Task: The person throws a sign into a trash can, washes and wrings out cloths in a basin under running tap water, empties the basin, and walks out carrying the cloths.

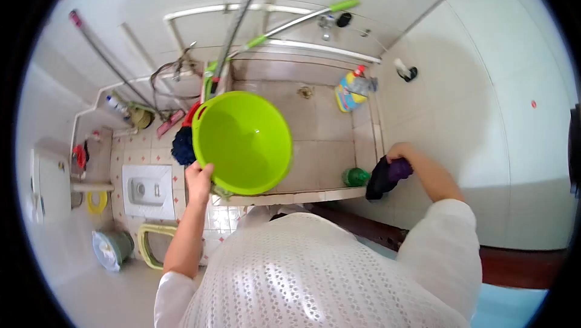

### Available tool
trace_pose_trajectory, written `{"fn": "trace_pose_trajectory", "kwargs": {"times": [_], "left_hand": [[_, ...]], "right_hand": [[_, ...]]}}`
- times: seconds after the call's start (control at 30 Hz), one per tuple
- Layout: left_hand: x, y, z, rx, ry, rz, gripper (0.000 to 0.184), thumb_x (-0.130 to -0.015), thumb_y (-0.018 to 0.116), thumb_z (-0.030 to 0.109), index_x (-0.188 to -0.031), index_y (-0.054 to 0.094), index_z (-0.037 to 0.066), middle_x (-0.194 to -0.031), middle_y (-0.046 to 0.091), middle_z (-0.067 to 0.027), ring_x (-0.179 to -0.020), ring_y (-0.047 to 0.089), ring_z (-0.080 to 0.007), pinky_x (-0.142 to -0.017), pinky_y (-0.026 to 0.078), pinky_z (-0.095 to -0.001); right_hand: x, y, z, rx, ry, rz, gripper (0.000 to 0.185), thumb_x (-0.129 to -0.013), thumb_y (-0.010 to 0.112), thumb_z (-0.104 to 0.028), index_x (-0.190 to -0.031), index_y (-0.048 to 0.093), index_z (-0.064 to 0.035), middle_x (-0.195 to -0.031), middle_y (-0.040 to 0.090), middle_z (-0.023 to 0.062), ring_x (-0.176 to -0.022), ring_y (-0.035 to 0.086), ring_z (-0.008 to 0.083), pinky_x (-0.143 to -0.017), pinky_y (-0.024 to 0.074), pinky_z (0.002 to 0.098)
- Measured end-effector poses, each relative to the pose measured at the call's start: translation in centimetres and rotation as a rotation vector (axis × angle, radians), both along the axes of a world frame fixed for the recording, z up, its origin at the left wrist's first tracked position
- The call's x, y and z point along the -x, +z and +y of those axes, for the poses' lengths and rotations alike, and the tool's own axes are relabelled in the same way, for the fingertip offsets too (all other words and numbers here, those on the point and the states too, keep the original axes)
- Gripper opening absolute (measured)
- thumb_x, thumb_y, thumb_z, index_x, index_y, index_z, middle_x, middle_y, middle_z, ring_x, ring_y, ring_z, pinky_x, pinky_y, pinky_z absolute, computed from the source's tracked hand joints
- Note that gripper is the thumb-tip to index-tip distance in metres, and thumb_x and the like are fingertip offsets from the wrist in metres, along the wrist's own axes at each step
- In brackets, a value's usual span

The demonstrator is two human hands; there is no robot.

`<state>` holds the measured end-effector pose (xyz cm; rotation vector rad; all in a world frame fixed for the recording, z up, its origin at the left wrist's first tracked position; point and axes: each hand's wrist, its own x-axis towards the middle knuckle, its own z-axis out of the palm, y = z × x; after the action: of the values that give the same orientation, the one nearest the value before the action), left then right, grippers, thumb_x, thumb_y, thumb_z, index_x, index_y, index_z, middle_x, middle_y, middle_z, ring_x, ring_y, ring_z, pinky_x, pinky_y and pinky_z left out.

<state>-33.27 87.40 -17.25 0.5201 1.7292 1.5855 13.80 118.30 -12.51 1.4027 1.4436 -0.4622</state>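
Note:
My left hand (200, 180) grips the rim of a bright green plastic basin (245, 143), which is tilted with its inside facing me and looks empty. The basin hangs over the left part of a tiled trough (315, 116). On the right, beyond the trough's edge, my right hand (400, 154) is closed on a bundle of dark cloth (382, 177), black with a purple part. A green bottle (356, 177) lies in the trough's near right corner, close to the cloth. Behind the basin, a dark blue mop head (181, 145) and something red show in part.
A yellow and blue bottle with a red cap (352, 91) stands at the trough's back right. A green-handled pole (296, 22) leans at the back wall. Left are a squat toilet (147, 192), a pink-ended mop (171, 123), a bucket (124, 246) and a yellowish frame (145, 246).

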Motion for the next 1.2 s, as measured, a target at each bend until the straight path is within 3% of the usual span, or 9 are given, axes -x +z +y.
{"fn": "trace_pose_trajectory", "kwargs": {"times": [0.07, 0.17, 0.37, 0.6, 0.83, 0.93, 0.97, 1.07, 1.2], "left_hand": [[0.5, -1.0, -0.5, -0.036, 0.038, -0.129, 0.012, -0.075, 0.052, 0.002, -0.082, 0.061, -0.002, -0.076, 0.061, -0.0028, -0.065, 0.055, -0.0095, -0.060, 0.042, -0.0226], [0.5, -1.2, -1.0, -0.178, 0.109, -0.379, 0.013, -0.076, 0.051, 0.002, -0.086, 0.060, 0.000, -0.081, 0.062, -0.0052, -0.070, 0.059, -0.0132, -0.067, 0.046, -0.0241], [1.0, 0.6, -3.1, -0.151, 0.111, -0.369, 0.015, -0.076, 0.051, 0.001, -0.087, 0.061, -0.001, -0.082, 0.063, -0.0057, -0.070, 0.059, -0.0132, -0.066, 0.047, -0.0245], [-2.6, -5.5, -0.1, 0.122, -0.068, 0.096, 0.013, -0.070, 0.058, 0.011, -0.070, 0.062, -0.002, -0.061, 0.060, -0.0064, -0.056, 0.054, -0.0122, -0.055, 0.043, -0.0283], [-4.6, -20.9, 4.3, 0.259, -0.198, -0.213, 0.017, -0.076, 0.055, 0.005, -0.092, 0.058, 0.000, -0.086, 0.061, -0.0059, -0.074, 0.058, -0.0163, -0.070, 0.045, -0.0270], [-5.4, -14.7, 3.4, 0.261, -0.147, -0.047, 0.025, -0.075, 0.062, 0.021, -0.083, 0.062, -0.003, -0.074, 0.062, -0.0085, -0.067, 0.058, -0.0193, -0.062, 0.043, -0.0312], [-4.0, -23.7, 4.5, 0.275, -0.248, -0.307, 0.030, -0.077, 0.062, 0.024, -0.091, 0.060, -0.003, -0.080, 0.062, -0.0103, -0.071, 0.059, -0.0208, -0.063, 0.046, -0.0325], [-3.8, -11.5, 4.0, 0.696, -0.305, -0.646, 0.040, -0.080, 0.062, 0.026, -0.107, 0.052, -0.001, -0.093, 0.060, -0.0132, -0.080, 0.060, -0.0262, -0.071, 0.051, -0.0441], [-3.8, -3.1, 2.5, 0.355, -0.386, -0.558, 0.052, -0.081, 0.060, 0.031, -0.121, 0.039, 0.004, -0.108, 0.053, -0.0158, -0.089, 0.057, -0.0262, -0.071, 0.051, -0.0409]], "right_hand": [[2.4, 2.0, 2.1, 0.127, -0.300, 0.145, 0.031, -0.063, 0.056, -0.014, -0.091, 0.060, -0.0018, -0.085, 0.061, 0.0110, -0.076, 0.060, 0.0252, -0.065, 0.0488, 0.0337], [5.8, 3.5, 2.7, 0.361, -0.589, 0.950, 0.034, -0.066, 0.053, -0.008, -0.099, 0.056, 0.0005, -0.088, 0.061, 0.0105, -0.075, 0.059, 0.0219, -0.070, 0.0494, 0.0290], [19.5, 15.5, -10.1, 0.772, -0.719, 1.739, 0.038, -0.069, 0.054, -0.005, -0.107, 0.052, -0.0002, -0.095, 0.059, 0.0100, -0.081, 0.058, 0.0201, -0.076, 0.0480, 0.0305], [24.9, 15.4, -16.2, 0.894, -0.828, 1.857, 0.040, -0.070, 0.055, -0.008, -0.110, 0.051, -0.0006, -0.099, 0.058, 0.0100, -0.086, 0.057, 0.0196, -0.079, 0.0463, 0.0307], [23.3, 9.9, -20.3, 0.809, -1.234, 1.860, 0.042, -0.072, 0.055, -0.010, -0.112, 0.049, -0.0010, -0.103, 0.057, 0.0100, -0.091, 0.055, 0.0192, -0.083, 0.0447, 0.0309], [20.4, 8.5, -22.0, 0.737, -1.419, 1.883, 0.043, -0.072, 0.056, -0.011, -0.113, 0.049, -0.0012, -0.104, 0.056, 0.0100, -0.093, 0.055, 0.0190, -0.084, 0.0440, 0.0310], [19.5, 8.1, -22.5, 0.721, -1.466, 1.886, 0.043, -0.072, 0.056, -0.011, -0.114, 0.048, -0.0012, -0.105, 0.056, 0.0100, -0.094, 0.055, 0.0189, -0.085, 0.0438, 0.0310], [16.9, 7.2, -24.2, 0.655, -1.582, 1.868, 0.044, -0.073, 0.056, -0.012, -0.115, 0.048, -0.0014, -0.107, 0.056, 0.0100, -0.096, 0.054, 0.0188, -0.086, 0.0431, 0.0311], [13.6, 7.9, -26.1, 0.557, -1.622, 1.826, 0.045, -0.074, 0.056, -0.013, -0.116, 0.047, -0.0016, -0.109, 0.055, 0.0100, -0.098, 0.053, 0.0185, -0.088, 0.0421, 0.0312]]}}
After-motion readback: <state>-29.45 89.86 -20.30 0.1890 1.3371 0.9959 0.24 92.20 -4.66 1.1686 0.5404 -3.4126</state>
